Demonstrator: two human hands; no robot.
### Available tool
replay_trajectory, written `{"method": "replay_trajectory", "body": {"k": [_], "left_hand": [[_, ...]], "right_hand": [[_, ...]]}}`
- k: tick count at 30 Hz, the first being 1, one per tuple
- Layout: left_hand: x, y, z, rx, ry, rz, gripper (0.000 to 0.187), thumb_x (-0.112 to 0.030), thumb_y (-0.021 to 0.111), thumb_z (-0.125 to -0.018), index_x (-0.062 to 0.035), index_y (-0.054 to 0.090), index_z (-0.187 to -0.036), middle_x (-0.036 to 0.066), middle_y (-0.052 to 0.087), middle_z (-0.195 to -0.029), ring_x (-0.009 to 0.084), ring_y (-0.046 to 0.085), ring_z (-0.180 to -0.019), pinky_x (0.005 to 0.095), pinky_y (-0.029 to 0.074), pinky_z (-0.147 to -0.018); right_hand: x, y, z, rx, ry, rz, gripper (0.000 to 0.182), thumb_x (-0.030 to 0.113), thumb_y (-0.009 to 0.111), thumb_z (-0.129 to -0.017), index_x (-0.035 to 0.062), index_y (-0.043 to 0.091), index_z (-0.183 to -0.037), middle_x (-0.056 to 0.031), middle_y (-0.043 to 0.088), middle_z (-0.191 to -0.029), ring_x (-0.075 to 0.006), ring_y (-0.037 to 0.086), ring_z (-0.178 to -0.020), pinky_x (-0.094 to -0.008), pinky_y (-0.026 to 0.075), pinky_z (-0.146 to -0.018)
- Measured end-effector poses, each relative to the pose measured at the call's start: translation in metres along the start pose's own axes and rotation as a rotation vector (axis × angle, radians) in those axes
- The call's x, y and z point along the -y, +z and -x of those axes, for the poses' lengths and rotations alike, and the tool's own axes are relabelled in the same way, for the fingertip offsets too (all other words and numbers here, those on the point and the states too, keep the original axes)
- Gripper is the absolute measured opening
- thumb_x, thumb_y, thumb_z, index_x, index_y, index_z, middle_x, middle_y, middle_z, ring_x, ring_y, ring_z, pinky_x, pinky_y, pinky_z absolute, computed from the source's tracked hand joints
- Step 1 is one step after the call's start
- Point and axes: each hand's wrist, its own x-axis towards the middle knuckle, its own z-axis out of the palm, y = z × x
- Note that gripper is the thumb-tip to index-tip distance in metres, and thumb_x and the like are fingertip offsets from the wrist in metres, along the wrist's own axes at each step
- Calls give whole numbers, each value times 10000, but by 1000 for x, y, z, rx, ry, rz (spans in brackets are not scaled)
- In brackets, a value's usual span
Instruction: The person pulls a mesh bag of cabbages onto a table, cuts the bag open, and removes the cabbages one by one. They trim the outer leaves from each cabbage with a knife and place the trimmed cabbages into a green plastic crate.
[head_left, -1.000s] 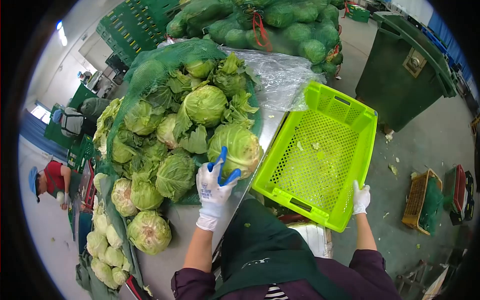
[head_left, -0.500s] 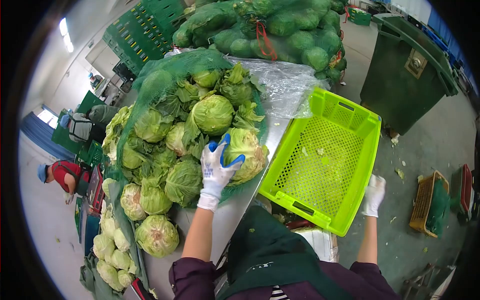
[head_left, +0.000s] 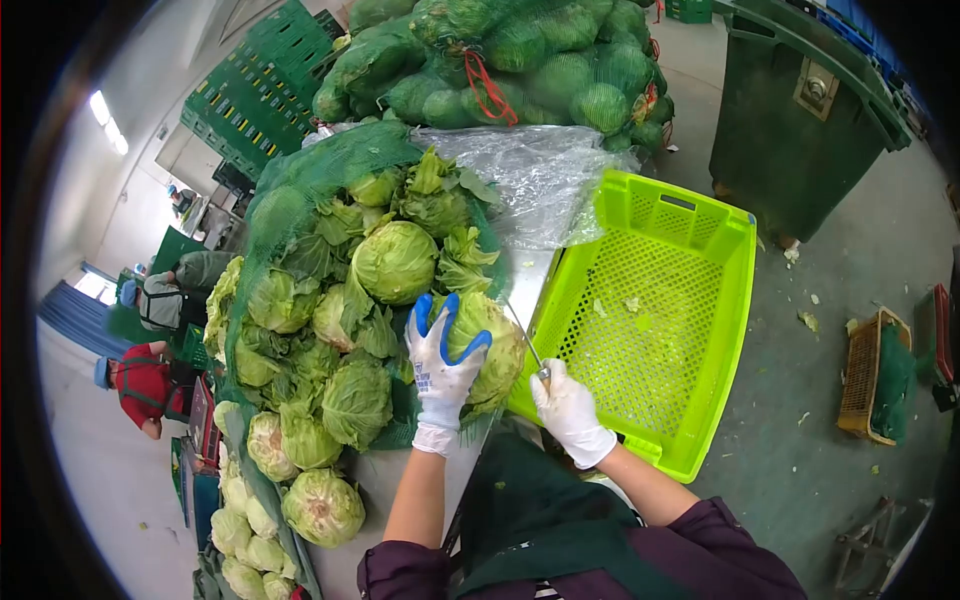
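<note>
My left hand (head_left: 442,365), in a white glove with blue fingertips, is spread against the left side of a cabbage (head_left: 490,350) at the edge of the metal table (head_left: 527,285). In my right hand (head_left: 572,412), gloved in white, is a thin knife (head_left: 524,332), its blade pointing up and left beside that cabbage's right side. Several loose cabbages (head_left: 395,262) lie left of and behind my left hand, partly in green netting (head_left: 330,150). A lime-green crate (head_left: 738,345) holding a few leaf scraps stands to the right.
Netted sacks of cabbages (head_left: 560,80) are piled behind clear plastic film (head_left: 535,175). A dark green bin (head_left: 790,130) stands back right, a yellow-brown basket (head_left: 862,375) on the floor at right. At the left are a person in red (head_left: 142,385) and stacked green crates (head_left: 250,90).
My right hand has moved left from the crate's outer right side to beside the cabbage, and the knife now shows in it. My left hand stays on the cabbage. The view has shifted slightly.
</note>
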Motion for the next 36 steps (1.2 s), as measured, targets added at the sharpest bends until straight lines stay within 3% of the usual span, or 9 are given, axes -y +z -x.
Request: {"method": "replay_trajectory", "body": {"k": [1,10,13,16,19,20,22,26,36], "left_hand": [[0,3,2,40,-25,22,574,-179,764,-707,-57,577,-1236,175,545,-1215,330,440,-1222,408,336,-1041],[-13,15,6,7,-67,-139,552,-207,736,-744,7,529,-1209,128,553,-1284,317,437,-1224,426,338,-1023],[-1,14,3,21,-116,-100,527,-159,713,-762,16,527,-1222,129,553,-1280,299,452,-1215,397,354,-1019],[24,11,-25,81,-352,177,477,-173,713,-778,-25,578,-1211,187,563,-1209,288,509,-1160,348,400,-981],[68,6,-48,164,-710,984,360,-129,605,-873,46,572,-1186,111,593,-1186,182,554,-1088,270,427,-960],[101,9,-53,266,-524,730,379,-148,587,-884,67,559,-1195,106,604,-1173,186,582,-1050,265,429,-953],[95,18,-64,215,-807,924,463,-263,612,-872,48,556,-1210,138,616,-1163,200,591,-1043,284,433,-946],[19,20,-50,128,-445,-81,579,-405,681,-793,9,585,-1187,231,562,-1200,350,522,-1130,385,393,-986],[98,28,-66,54,-672,408,428,-311,624,-859,43,618,-1100,155,649,-1095,224,611,-953,300,434,-887]], "right_hand": [[0,2,0,12,2,-5,241,293,493,-938,57,449,-950,-172,601,-679,-392,592,-592,-486,461,-520],[-17,17,1,78,-10,141,191,187,556,-882,30,452,-853,-195,581,-599,-384,596,-534,-461,482,-478],[-31,27,-5,62,-118,268,175,183,561,-864,48,474,-795,-116,541,-517,-290,577,-446,-388,484,-439],[-32,44,-21,85,-160,417,102,101,542,-837,44,477,-784,-111,534,-537,-272,586,-463,-369,484,-434],[-25,58,-54,-39,-342,233,58,-11,516,-798,14,464,-795,-148,532,-573,-279,586,-482,-397,467,-436],[-23,56,-64,-38,-348,240,58,-11,516,-798,14,464,-795,-148,532,-573,-279,586,-482,-397,467,-436],[-18,52,-79,38,-375,332,53,-34,498,-794,7,470,-813,-157,532,-593,-278,576,-485,-386,471,-443],[-17,23,-58,195,-83,415,49,-23,511,-780,-19,486,-822,-173,566,-628,-306,611,-520,-391,496,-465],[-5,57,-108,146,-99,513,50,-3,462,-828,-51,478,-826,-213,593,-599,-343,645,-582,-399,522,-487]]}}
